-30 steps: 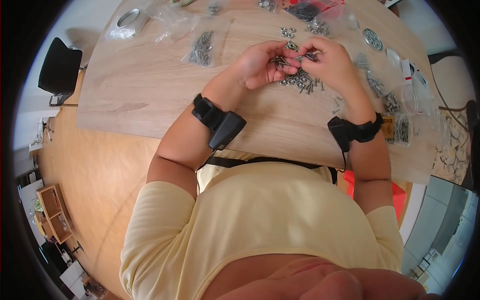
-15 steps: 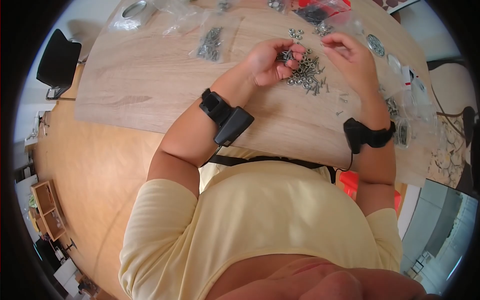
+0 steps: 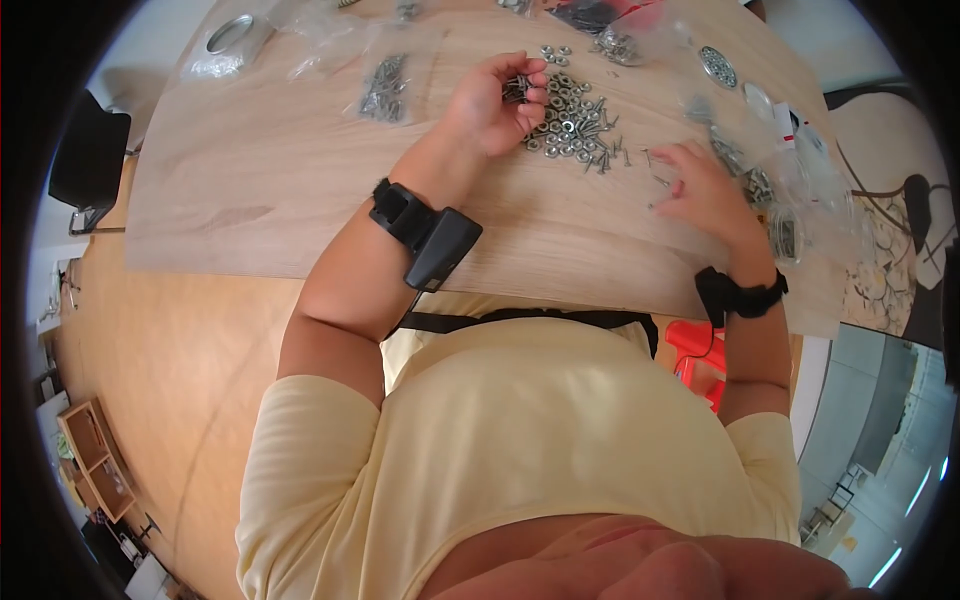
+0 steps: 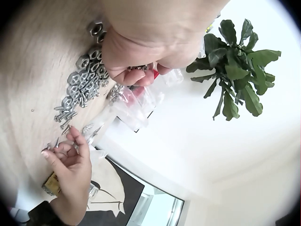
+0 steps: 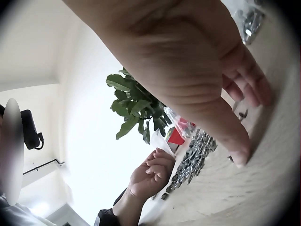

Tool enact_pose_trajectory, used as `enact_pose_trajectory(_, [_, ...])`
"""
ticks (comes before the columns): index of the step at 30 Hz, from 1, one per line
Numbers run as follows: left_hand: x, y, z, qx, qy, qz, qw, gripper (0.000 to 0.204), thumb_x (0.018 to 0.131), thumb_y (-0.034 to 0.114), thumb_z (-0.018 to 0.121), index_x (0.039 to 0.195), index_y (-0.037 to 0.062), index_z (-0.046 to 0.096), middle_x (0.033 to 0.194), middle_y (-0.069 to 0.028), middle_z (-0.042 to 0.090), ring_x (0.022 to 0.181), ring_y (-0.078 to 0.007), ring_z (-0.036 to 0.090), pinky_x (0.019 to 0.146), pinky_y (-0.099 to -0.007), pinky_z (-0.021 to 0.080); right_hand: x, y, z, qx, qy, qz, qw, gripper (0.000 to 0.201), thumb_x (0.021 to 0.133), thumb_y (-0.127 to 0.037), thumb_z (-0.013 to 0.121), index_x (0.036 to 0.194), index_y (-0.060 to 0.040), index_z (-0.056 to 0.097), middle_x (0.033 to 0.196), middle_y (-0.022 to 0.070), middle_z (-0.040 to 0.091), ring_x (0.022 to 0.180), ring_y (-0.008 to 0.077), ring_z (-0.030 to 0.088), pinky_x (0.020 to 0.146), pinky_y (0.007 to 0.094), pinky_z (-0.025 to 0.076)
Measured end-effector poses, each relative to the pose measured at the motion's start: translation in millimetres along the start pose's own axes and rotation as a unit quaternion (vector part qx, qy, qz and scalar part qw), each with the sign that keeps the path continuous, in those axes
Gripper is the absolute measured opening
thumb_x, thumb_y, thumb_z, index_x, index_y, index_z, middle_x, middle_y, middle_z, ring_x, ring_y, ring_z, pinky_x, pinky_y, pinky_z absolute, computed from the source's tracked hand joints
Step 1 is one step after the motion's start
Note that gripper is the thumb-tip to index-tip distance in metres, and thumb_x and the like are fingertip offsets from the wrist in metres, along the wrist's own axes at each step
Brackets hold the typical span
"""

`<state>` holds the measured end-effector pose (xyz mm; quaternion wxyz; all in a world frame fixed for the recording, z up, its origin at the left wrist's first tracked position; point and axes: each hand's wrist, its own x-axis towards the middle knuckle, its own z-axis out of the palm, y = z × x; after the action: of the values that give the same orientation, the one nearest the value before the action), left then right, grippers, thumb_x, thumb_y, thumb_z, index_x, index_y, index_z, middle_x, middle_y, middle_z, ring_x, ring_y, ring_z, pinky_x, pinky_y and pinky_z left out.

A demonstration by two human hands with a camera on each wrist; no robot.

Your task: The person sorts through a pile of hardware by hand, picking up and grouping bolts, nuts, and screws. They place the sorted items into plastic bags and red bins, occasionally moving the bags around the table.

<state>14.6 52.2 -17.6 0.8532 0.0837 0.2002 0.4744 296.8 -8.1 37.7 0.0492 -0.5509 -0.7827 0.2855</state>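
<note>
My left hand is raised palm-up beside the pile, fingers curled round a bunch of screws. In the left wrist view the fingers mostly hide those screws. Just right of it lies a mixed pile of nuts and screws on the wooden table. My right hand is low over the table, right of the pile. Its thumb and fingers are apart around a few loose screws, and the thumb tip is right at one of them.
Several nuts sit apart behind the pile. A clear bag of screws lies to the left. At the right are a round tin of small parts, plastic bags and a clear container. The table's front edge runs close to the body.
My right hand has left the left hand's fingers and moved right and towards the body, down to the loose screws. My left hand still holds its screws, its fingers more curled.
</note>
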Motion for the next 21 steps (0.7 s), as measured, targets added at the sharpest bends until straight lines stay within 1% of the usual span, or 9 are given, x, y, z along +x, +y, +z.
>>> enact_pose_trajectory(3, [0,1,0,0.001,0.004,0.004,1.000,0.019,0.091,0.018,0.047,0.090,-0.0001,0.052,0.077,-0.0069,0.053,0.063,-0.0131,0.044,0.048,-0.0214,0.033,28,6,10,0.008,0.001,-0.024,1.000,0.068,0.057,-0.008,0.078,0.119,-0.0037,0.052,0.105,0.0123,0.051,0.078,0.0208,0.056,0.072,0.0308,0.048])
enact_pose_trajectory(5, [0,2,0,-0.002,0.012,0.005,1.000,0.018,0.091,0.018,0.048,0.090,-0.0001,0.052,0.078,-0.0072,0.053,0.063,-0.0133,0.044,0.048,-0.0214,0.034,42,3,13,-0.005,0.009,-0.037,0.999,0.064,0.061,-0.006,0.077,0.119,-0.0034,0.052,0.104,0.0091,0.051,0.075,0.0143,0.054,0.069,0.0266,0.047])
enact_pose_trajectory(9, [0,2,1,0.002,0.014,0.015,1.000,0.017,0.091,0.017,0.047,0.091,-0.0002,0.052,0.078,-0.0073,0.053,0.063,-0.0134,0.044,0.048,-0.0217,0.034,55,-18,12,0.027,0.015,-0.036,0.999,0.068,0.060,-0.012,0.080,0.121,-0.0036,0.051,0.107,0.0117,0.051,0.078,0.0163,0.054,0.071,0.0275,0.047])
enact_pose_trajectory(11, [0,1,1,0.006,0.005,0.007,1.000,0.017,0.091,0.016,0.047,0.092,-0.0002,0.052,0.079,-0.0072,0.053,0.064,-0.0135,0.045,0.049,-0.0220,0.035,58,-28,15,-0.024,0.046,-0.065,0.997,0.075,0.053,-0.021,0.084,0.119,-0.0023,0.052,0.108,0.0180,0.051,0.092,0.0290,0.056,0.079,0.0341,0.047])
enact_pose_trajectory(15, [-1,1,2,0.014,0.002,0.007,1.000,0.016,0.091,0.015,0.047,0.092,-0.0003,0.052,0.079,-0.0071,0.053,0.064,-0.0136,0.045,0.049,-0.0222,0.036,71,-30,26,-0.093,0.067,-0.093,0.989,0.074,0.051,-0.025,0.084,0.114,-0.0022,0.054,0.104,0.0181,0.052,0.096,0.0315,0.055,0.081,0.0358,0.047])
enact_pose_trajectory(17, [-2,1,3,0.028,0.012,0.007,1.000,0.017,0.091,0.016,0.047,0.092,-0.0003,0.052,0.079,-0.0067,0.053,0.064,-0.0137,0.045,0.050,-0.0224,0.037,73,-35,22,-0.066,0.015,-0.078,0.995,0.059,0.054,-0.020,0.082,0.105,-0.0033,0.057,0.099,0.0162,0.053,0.093,0.0306,0.056,0.079,0.0354,0.047])
enact_pose_trajectory(18, [-2,1,3,0.028,0.013,0.008,1.000,0.017,0.091,0.016,0.047,0.092,-0.0003,0.052,0.079,-0.0067,0.053,0.064,-0.0137,0.045,0.050,-0.0224,0.037,75,-34,21,-0.066,0.014,-0.079,0.995,0.059,0.054,-0.020,0.082,0.105,-0.0033,0.057,0.099,0.0162,0.053,0.093,0.0306,0.056,0.079,0.0354,0.047])
enact_pose_trajectory(20, [-2,1,2,0.032,-0.005,-0.015,0.999,0.017,0.091,0.017,0.047,0.094,0.0001,0.052,0.079,-0.0061,0.053,0.064,-0.0136,0.046,0.052,-0.0226,0.039,80,-32,20,-0.041,0.001,-0.100,0.994,0.044,0.056,-0.015,0.077,0.094,-0.0040,0.058,0.095,0.0143,0.055,0.090,0.0298,0.056,0.076,0.0363,0.047])
enact_pose_trajectory(21, [-2,0,2,0.031,-0.004,-0.014,0.999,0.017,0.091,0.017,0.047,0.094,0.0001,0.052,0.079,-0.0061,0.053,0.064,-0.0136,0.046,0.052,-0.0226,0.039,81,-32,20,-0.041,0.000,-0.102,0.994,0.044,0.056,-0.015,0.077,0.094,-0.0040,0.058,0.095,0.0143,0.055,0.090,0.0298,0.056,0.076,0.0363,0.047])
